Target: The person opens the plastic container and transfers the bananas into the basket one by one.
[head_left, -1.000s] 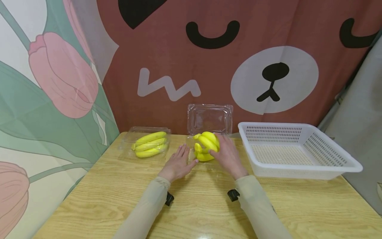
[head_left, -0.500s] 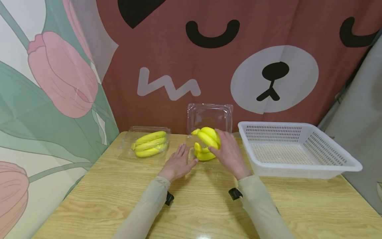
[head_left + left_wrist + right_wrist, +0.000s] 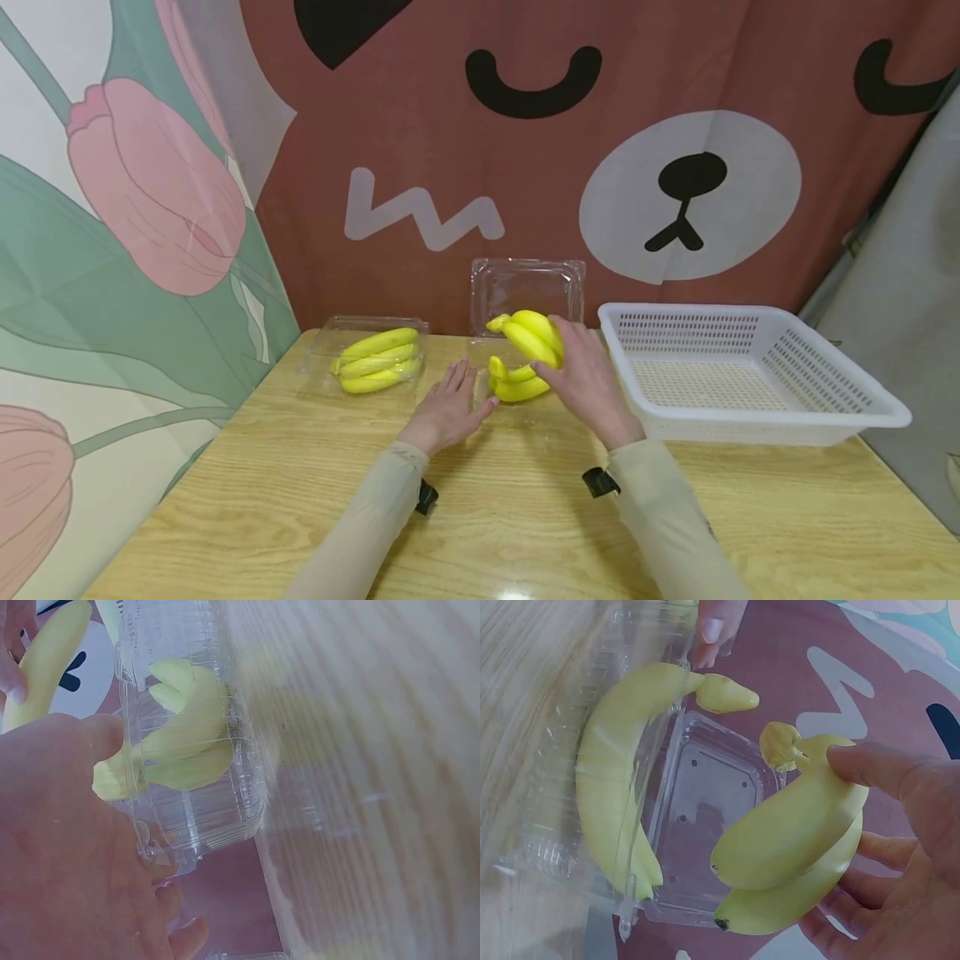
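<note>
My right hand [image 3: 583,382] grips a small bunch of yellow bananas [image 3: 534,335], held just above an open clear plastic clamshell box [image 3: 527,292]; the right wrist view shows fingers and thumb curled round the bunch [image 3: 795,847]. Another yellow banana bunch [image 3: 516,386] lies in the box's tray [image 3: 705,787]. My left hand [image 3: 447,406] lies flat on the table, fingers straight, touching the tray's left edge [image 3: 217,802], with the bananas [image 3: 187,742] showing through the plastic.
A second clear box [image 3: 375,360] with bananas sits at the back left of the wooden table [image 3: 525,517]. A white perforated basket [image 3: 750,375] stands at the right. Printed curtains hang right behind the table.
My right hand has lifted its banana bunch up and a little to the right, away from the tray. The left hand has stayed put.
</note>
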